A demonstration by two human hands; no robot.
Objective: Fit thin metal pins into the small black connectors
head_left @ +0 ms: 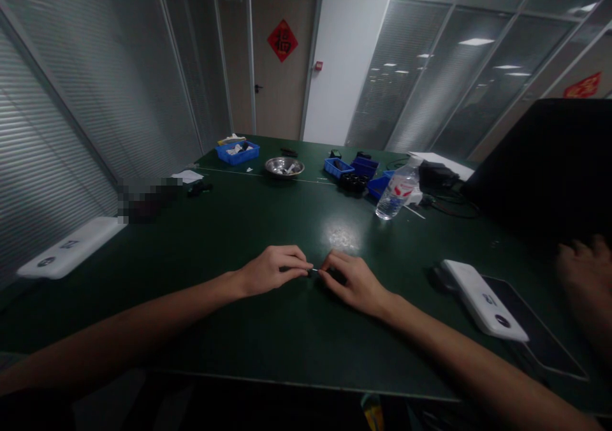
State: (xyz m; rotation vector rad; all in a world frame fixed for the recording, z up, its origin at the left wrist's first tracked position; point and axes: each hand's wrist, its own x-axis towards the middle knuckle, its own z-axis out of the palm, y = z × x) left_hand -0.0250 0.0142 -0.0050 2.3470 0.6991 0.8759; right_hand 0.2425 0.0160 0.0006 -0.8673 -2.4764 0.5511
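While one small part (312, 271) was held over the green table (239, 342), left hand (272, 269) pinched its dark end in the fingertips, right hand (352, 279) its pale end. Farther off: one steel bowl (284, 175); one clear bottle (396, 194).

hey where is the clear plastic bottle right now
In the head view, the bottle stands on the green table right of centre, beyond the right hand and beside a blue bin.
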